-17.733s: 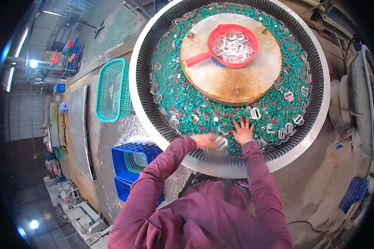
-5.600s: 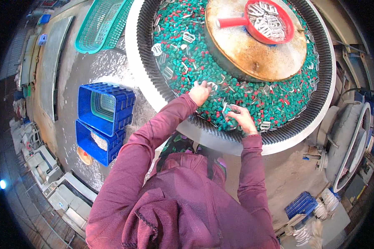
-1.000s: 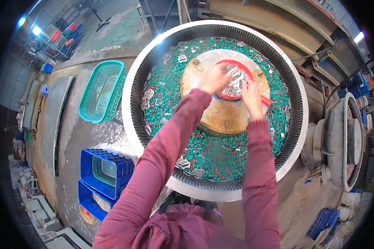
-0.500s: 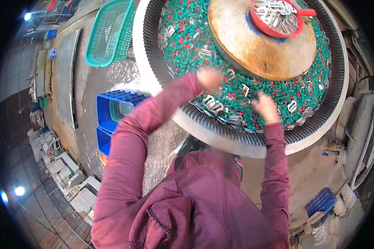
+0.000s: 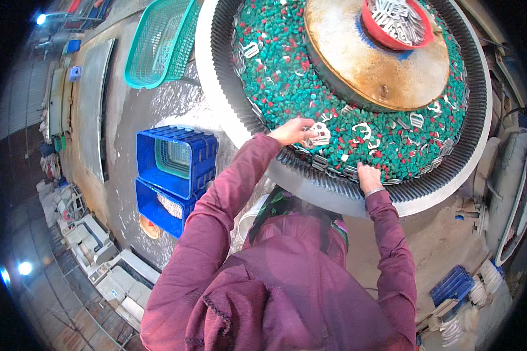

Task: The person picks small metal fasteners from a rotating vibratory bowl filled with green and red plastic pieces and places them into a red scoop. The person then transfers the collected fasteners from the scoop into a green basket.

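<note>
Withdrawn from the red bowl, the left hand is pinching a buckle; the right hand is curling at the near tub rim, its hold unclear.

Over the green chips, open room lay between the left hand, whose buckle jutted into the gap, and the right hand, while the raised lid under the red bowl blocked the far side and the ribbed wall the near.

Shiny metal buckles, smooth plastic bowl
</note>
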`<control>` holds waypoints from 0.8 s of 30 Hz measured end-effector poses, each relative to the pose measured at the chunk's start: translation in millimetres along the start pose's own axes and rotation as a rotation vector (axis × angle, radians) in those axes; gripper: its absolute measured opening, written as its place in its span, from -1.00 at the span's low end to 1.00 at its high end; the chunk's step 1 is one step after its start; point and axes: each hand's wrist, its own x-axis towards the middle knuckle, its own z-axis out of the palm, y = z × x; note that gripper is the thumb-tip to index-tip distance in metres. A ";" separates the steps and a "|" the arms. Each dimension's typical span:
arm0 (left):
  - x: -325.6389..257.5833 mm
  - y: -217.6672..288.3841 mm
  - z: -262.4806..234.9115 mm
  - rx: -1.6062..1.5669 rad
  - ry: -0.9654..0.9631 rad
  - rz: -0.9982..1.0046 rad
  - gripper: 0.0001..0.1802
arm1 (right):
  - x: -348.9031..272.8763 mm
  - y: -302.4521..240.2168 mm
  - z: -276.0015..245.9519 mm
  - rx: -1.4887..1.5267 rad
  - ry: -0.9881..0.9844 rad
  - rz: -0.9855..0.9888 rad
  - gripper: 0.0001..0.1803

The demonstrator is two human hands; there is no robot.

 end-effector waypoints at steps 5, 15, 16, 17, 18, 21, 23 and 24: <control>-14.2 13.7 11.8 -0.909 -0.220 0.040 -0.60 | -10.6 17.6 -20.1 0.289 0.070 -0.119 -0.83; 11.7 53.9 19.1 -1.014 -0.082 0.111 -0.74 | 7.7 -40.3 -14.9 0.360 -0.026 -0.187 -0.55; 8.8 60.3 15.6 -0.916 -0.068 0.087 -0.75 | 8.3 -45.1 -3.8 0.313 0.055 -0.179 -0.73; 7.2 66.6 13.4 -0.816 -0.065 0.061 -0.76 | 12.0 -51.5 2.2 0.262 0.127 -0.162 -0.87; 4.6 72.1 11.6 -0.715 -0.033 -0.006 -0.73 | 16.4 -55.9 7.0 0.251 0.126 -0.151 -0.91; 6.0 58.1 4.9 -0.248 -0.107 -0.052 -0.77 | 35.1 -62.7 5.6 0.224 0.015 -0.114 -0.85; 9.3 50.0 10.6 0.153 -0.188 0.058 -0.67 | 36.1 -55.3 1.8 0.273 -0.011 -0.120 -0.82; 13.2 31.2 14.7 0.321 -0.179 0.175 -0.65 | 30.0 -47.9 -21.5 0.347 -0.076 -0.135 -0.73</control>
